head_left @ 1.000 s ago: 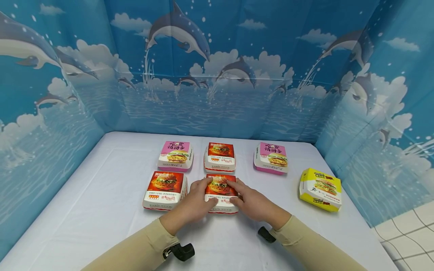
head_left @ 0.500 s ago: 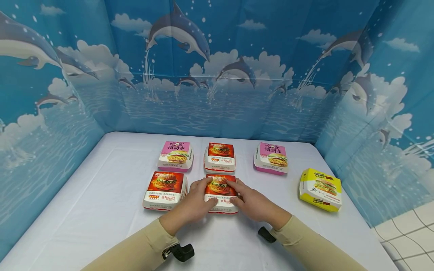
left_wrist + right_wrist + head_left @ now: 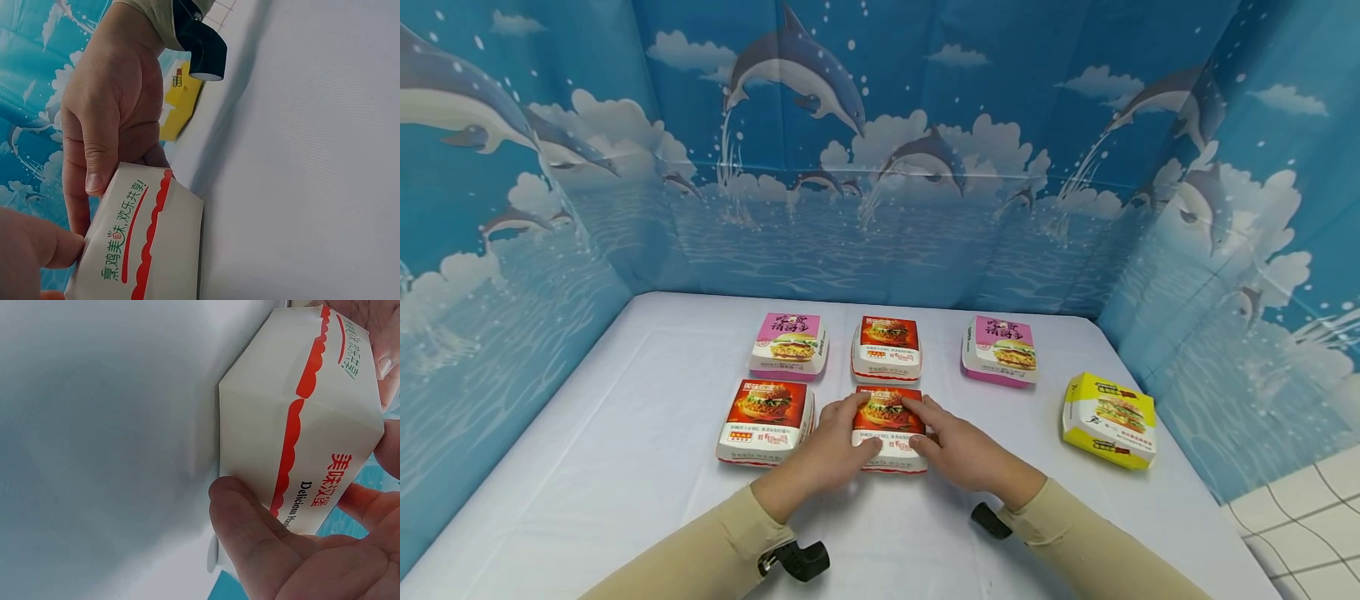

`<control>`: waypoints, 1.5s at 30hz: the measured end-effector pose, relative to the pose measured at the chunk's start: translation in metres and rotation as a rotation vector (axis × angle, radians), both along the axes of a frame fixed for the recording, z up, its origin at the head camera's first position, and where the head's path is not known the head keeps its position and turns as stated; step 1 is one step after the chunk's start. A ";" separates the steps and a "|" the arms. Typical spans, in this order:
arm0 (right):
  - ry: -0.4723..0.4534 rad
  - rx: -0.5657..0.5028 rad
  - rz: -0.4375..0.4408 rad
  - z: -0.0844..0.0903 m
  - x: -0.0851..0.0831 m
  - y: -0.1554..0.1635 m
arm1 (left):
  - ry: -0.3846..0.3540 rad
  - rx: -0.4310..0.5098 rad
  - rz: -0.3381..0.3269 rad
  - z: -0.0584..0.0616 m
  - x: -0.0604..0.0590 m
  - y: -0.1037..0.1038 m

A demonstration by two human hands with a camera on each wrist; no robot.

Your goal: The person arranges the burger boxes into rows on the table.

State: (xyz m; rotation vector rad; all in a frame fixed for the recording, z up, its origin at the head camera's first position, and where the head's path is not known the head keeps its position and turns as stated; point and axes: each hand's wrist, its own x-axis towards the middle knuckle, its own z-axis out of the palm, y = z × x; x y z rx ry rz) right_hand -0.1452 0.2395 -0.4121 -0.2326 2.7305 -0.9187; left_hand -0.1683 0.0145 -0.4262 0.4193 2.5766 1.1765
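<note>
A red and white burger box [image 3: 889, 414] sits on the white table [image 3: 625, 467], in the front row at the middle. My left hand [image 3: 842, 435] grips its left side, fingers on the lid and thumb on the front face. My right hand [image 3: 946, 440] grips the right side the same way. The left wrist view shows the box [image 3: 150, 244] lying on the cloth, with the right hand [image 3: 100, 131] on its far side and my left thumb [image 3: 44, 244] on it. In the right wrist view my right thumb [image 3: 250, 515] presses the box [image 3: 300, 425].
Another red box [image 3: 765, 419] lies just left of the held one. Behind stand a pink box [image 3: 789, 344], a red box [image 3: 887, 347] and a pink box [image 3: 1000, 348]. A yellow box [image 3: 1108, 418] sits near the right edge. Blue dolphin-print walls enclose three sides.
</note>
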 end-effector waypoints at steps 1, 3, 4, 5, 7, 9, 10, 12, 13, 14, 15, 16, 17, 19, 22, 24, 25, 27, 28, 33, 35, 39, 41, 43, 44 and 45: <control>-0.002 -0.004 -0.001 0.000 0.000 0.000 | -0.001 0.001 0.000 0.000 0.000 0.000; -0.006 -0.010 -0.004 0.000 0.000 0.000 | -0.001 0.002 0.000 0.000 0.001 0.000; -0.006 -0.011 -0.006 -0.001 0.000 0.000 | -0.001 0.002 0.000 0.000 0.001 0.000; -0.007 -0.013 -0.007 -0.001 0.001 0.001 | -0.001 0.002 0.000 0.001 0.001 0.000; -0.007 -0.015 -0.009 -0.001 0.001 0.001 | -0.002 0.003 -0.001 0.001 0.001 -0.001; -0.008 -0.017 -0.011 -0.001 0.001 0.001 | -0.001 0.005 -0.002 0.000 0.001 -0.001; -0.008 -0.017 -0.012 -0.001 0.001 0.001 | 0.002 0.004 -0.003 0.000 0.001 -0.001; -0.013 -0.018 -0.014 -0.001 0.001 0.001 | 0.006 0.007 -0.004 0.000 0.001 -0.001; -0.015 -0.019 -0.016 0.000 0.001 0.001 | 0.008 0.008 -0.004 0.000 0.001 -0.001; -0.017 -0.020 -0.017 0.000 0.001 0.001 | 0.011 0.010 -0.005 -0.001 0.001 -0.001; -0.019 -0.019 -0.018 -0.001 0.001 0.001 | 0.012 0.012 -0.006 -0.001 0.001 -0.001; -0.020 -0.019 -0.018 -0.001 0.001 0.002 | 0.013 0.014 -0.006 -0.001 0.001 -0.001; -0.020 -0.019 -0.018 0.000 0.001 0.002 | 0.013 0.016 -0.007 -0.001 0.001 -0.001; -0.018 -0.018 -0.015 0.000 0.001 0.002 | 0.012 0.017 -0.008 -0.001 0.001 -0.001; -0.014 -0.018 -0.009 0.000 0.001 0.002 | 0.010 0.020 -0.008 0.000 0.002 -0.002; -0.012 -0.018 -0.008 0.000 0.001 0.002 | 0.008 0.022 -0.008 0.000 0.002 -0.002; -0.011 -0.017 -0.007 0.000 0.001 0.002 | 0.008 0.024 -0.008 0.001 0.002 -0.002; -0.010 -0.016 -0.007 0.000 0.001 0.002 | 0.006 0.025 -0.006 0.001 0.002 -0.002; -0.009 -0.015 -0.007 0.000 0.001 0.002 | 0.004 0.025 -0.006 0.001 0.002 -0.002; -0.013 -0.016 -0.008 -0.001 0.001 0.003 | 0.005 0.027 -0.005 0.001 0.002 -0.002; -0.013 -0.016 -0.008 -0.001 0.001 0.003 | 0.007 0.031 -0.005 0.001 0.002 -0.002; -0.013 -0.019 -0.006 0.000 0.001 0.004 | 0.009 0.039 -0.006 0.002 0.003 -0.002; -0.013 -0.019 -0.005 0.000 0.001 0.004 | 0.005 0.044 -0.005 0.003 0.003 -0.002; -0.014 -0.019 -0.004 0.000 0.002 0.004 | 0.002 0.046 -0.003 0.003 0.004 -0.002; -0.014 -0.019 -0.004 0.000 0.002 0.004 | 0.001 0.048 -0.003 0.003 0.004 -0.002; -0.015 -0.019 -0.005 0.000 0.002 0.004 | -0.002 0.049 -0.002 0.003 0.004 -0.002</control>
